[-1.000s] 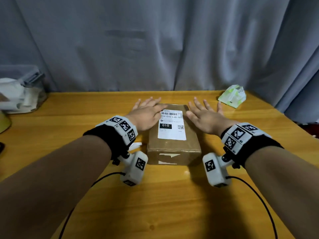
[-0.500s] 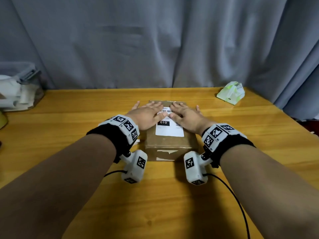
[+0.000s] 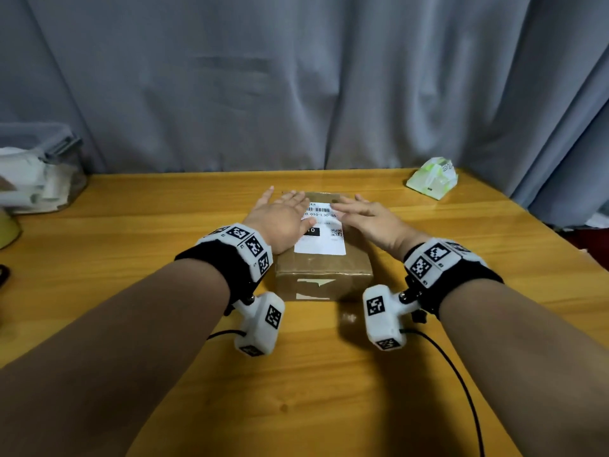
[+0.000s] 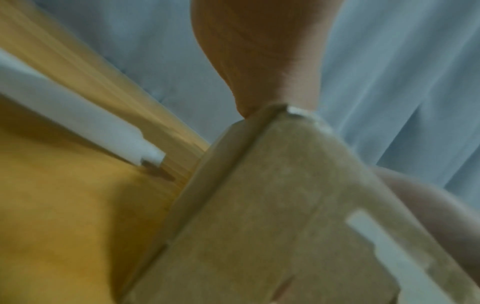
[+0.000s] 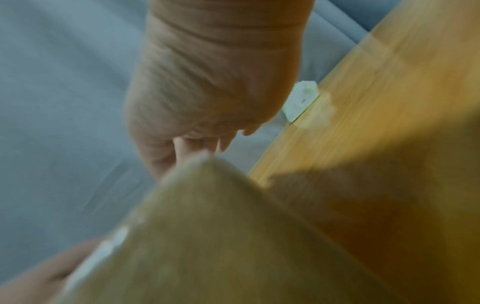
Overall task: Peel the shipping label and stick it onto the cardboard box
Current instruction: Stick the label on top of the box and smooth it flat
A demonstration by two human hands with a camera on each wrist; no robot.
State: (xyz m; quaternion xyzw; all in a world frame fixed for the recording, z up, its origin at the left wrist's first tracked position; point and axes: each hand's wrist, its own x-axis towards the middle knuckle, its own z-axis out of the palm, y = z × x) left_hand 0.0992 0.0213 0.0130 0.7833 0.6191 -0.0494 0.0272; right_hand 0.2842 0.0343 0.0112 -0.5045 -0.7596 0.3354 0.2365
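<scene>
A brown cardboard box [image 3: 324,275] lies mid-table with a white shipping label [image 3: 324,240] stuck on its top face. My left hand [image 3: 283,216] lies flat, fingers straight, over the label's left part and the box's left edge. My right hand [image 3: 362,212] is flat too, its fingers across the label's upper right. From the left wrist, the box [image 4: 272,216] fills the frame, with the heel of the left hand [image 4: 259,51] on its top edge. From the right wrist, the picture is blurred: the box [image 5: 221,236] sits below my right hand [image 5: 207,92].
The wooden table [image 3: 313,374] runs to a grey curtain [image 3: 296,77] behind. A green-and-white packet [image 3: 431,178] lies far right. At the far left stands a clear bin [image 3: 39,166] of white paper. A white strip [image 4: 78,115] lies left of the box.
Both hands moved inward from beside the box onto the label a second ago. Since half a second ago the right hand has slid rightward across it; the left stays on the label's left.
</scene>
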